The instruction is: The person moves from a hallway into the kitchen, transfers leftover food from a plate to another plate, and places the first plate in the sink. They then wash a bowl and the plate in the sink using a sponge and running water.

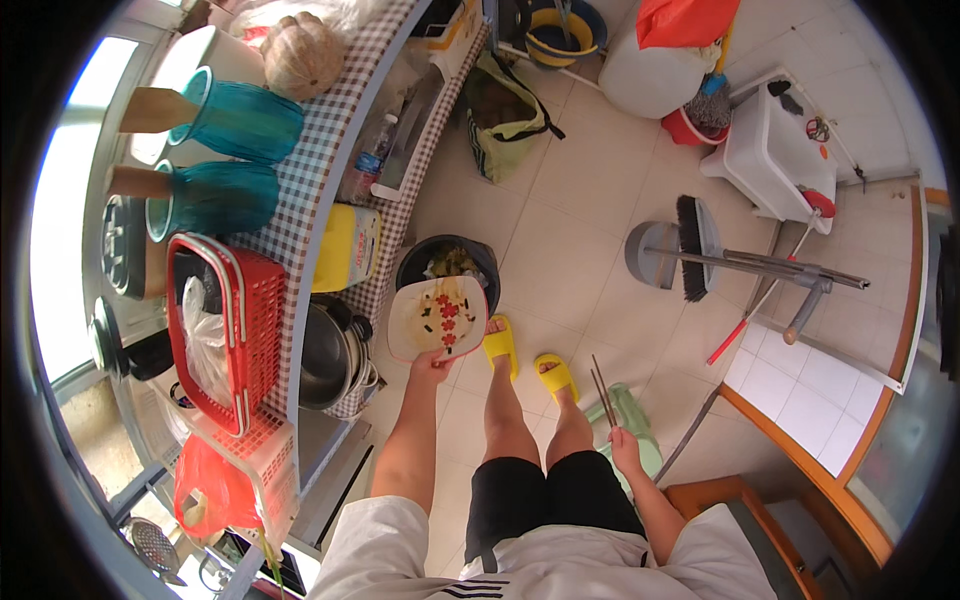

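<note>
My left hand [433, 364] grips the near rim of a squarish white plate [409, 319] with red flower prints. Bits of dark food and brownish residue lie on the plate. Beneath and beyond it stands a black bin [420, 259] with food scraps and a plastic liner in it; the plate hides the bin's near part. Out to the right, my right hand [624, 450] holds a pair of chopsticks [602, 390] pointing away from me. A light green plastic stool [634, 424] is on the floor behind that hand.
A shelf with a checked cover [330, 105] runs along the left, bearing a red basket [259, 337] and teal vases [232, 199]. A dustpan [649, 255] and broom [694, 247] stand on the right. A green bag [499, 154] sits on the floor ahead, and a white basin [780, 157] is at the far right.
</note>
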Demonstrator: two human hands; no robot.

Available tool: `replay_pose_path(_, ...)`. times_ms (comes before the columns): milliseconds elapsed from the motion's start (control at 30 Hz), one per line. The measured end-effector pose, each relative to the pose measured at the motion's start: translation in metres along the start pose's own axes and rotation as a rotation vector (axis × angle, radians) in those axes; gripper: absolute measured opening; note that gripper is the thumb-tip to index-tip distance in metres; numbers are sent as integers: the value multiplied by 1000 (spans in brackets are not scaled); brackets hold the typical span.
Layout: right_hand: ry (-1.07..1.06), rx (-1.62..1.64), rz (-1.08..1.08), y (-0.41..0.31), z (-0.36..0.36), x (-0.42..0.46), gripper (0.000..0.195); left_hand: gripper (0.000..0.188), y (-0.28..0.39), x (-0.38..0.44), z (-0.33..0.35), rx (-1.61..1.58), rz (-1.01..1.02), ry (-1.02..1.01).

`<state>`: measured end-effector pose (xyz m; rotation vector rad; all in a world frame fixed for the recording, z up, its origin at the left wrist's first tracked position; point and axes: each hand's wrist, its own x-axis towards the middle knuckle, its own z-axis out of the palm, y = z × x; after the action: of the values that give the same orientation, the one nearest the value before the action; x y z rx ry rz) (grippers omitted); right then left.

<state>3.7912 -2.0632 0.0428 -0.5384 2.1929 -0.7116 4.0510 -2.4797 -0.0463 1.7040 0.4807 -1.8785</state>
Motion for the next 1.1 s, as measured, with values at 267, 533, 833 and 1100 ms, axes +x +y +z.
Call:
replay_pose_path(267,-16,-74,-130,34,-49,-10,44,44,-92,-93,-65,-102,122,-476)
replay_pose_path(533,67,-188,-477,-5,-111,-20,41,48,-149,-274,-146,-38,170,-625)
replay_pose_path(833,-246,-294,-808,-99,-62,-29,37,40,-225,-443,-296,-388,322,-633)
replay_pose_path(1100,-675,-554,-1147,-188,44,-208,35,50,-272,-534,-500,-693,702,-585)
